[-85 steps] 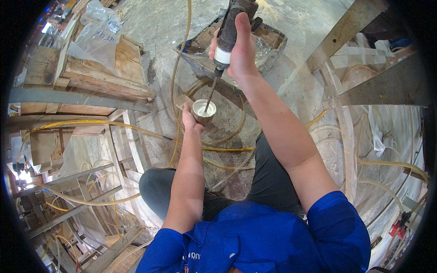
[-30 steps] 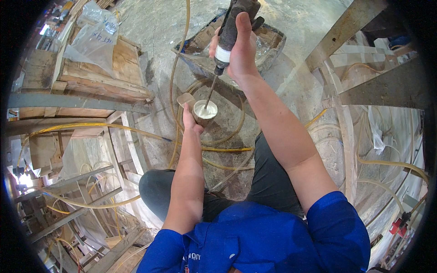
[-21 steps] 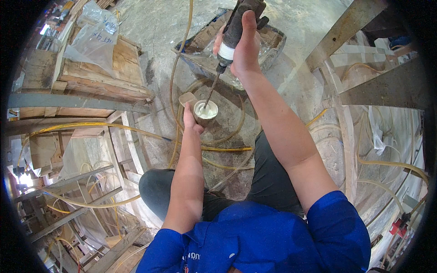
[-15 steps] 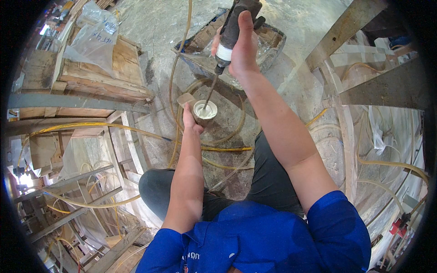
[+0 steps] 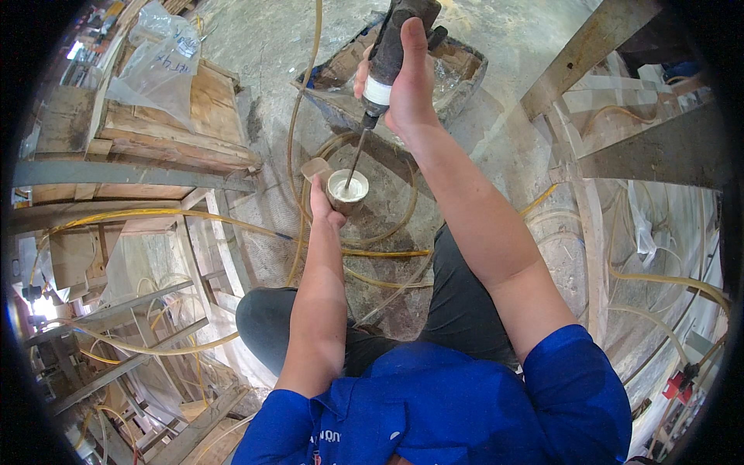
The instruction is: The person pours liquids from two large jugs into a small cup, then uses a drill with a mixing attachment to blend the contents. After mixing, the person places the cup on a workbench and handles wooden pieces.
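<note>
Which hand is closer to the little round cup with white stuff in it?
Left. The left hand holds the small round cup of white liquid; the right hand is above it, gripping the dark handheld mixer.

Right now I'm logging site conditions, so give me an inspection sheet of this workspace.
Surface: rough grey stone floor, dusty.
Job's things: small cup of pale mix; handheld rotary tool with its thin shaft dipped into the cup.
Clutter: wooden pallet with clear plastic bag; shallow tray behind the tool.
Grippers: left hand grips the cup; right hand wraps the tool.
Cables: yellow hoses looped across the floor around the cup.
Surroundings: wooden beams and metal framing at both sides.
</note>
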{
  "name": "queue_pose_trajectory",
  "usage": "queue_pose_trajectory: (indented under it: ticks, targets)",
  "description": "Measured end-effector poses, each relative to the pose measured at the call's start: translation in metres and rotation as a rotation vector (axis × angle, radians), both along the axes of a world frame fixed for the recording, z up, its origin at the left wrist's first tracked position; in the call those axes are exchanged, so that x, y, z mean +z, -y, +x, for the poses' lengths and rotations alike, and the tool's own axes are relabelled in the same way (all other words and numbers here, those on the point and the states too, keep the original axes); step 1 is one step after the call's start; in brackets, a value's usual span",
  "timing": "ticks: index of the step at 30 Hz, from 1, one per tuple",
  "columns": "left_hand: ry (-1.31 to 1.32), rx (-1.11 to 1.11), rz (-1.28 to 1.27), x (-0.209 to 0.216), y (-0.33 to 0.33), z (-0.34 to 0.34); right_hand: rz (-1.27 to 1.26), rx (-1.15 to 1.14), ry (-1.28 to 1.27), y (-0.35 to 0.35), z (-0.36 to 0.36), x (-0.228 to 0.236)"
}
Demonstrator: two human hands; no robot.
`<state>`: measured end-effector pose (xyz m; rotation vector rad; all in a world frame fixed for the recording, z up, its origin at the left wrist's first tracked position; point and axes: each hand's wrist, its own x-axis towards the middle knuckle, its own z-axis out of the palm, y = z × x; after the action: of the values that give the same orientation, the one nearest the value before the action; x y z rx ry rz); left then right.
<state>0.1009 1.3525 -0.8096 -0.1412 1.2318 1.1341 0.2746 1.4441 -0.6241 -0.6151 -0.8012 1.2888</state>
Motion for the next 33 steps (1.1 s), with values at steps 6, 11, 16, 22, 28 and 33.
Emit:
queue_pose_trajectory:
  ticks: [6, 11, 16, 22, 28, 33]
  targets:
    - [-0.064, -0.006, -0.051, 0.004, 0.0, 0.002, 0.017, -0.003, -0.016, 0.0, -0.001, 0.0]
    - [-0.02, 0.004, -0.039, 0.004, 0.0, 0.002, 0.006, -0.004, -0.019, 0.0, -0.002, 0.001]
    - [0.003, -0.007, -0.021, -0.005, -0.001, -0.003, 0.009, -0.026, -0.004, 0.0, -0.001, 0.0]
    - [0.0, -0.027, -0.029, -0.01, -0.002, -0.002, -0.008, -0.045, 0.001, -0.001, 0.001, -0.002]
    - [0.011, -0.029, -0.017, -0.006, -0.002, 0.001, 0.002, -0.065, 0.021, -0.001, 0.001, -0.003]
    - [-0.073, -0.008, -0.026, -0.005, -0.002, -0.002, 0.025, -0.07, 0.047, 0.0, 0.0, -0.002]
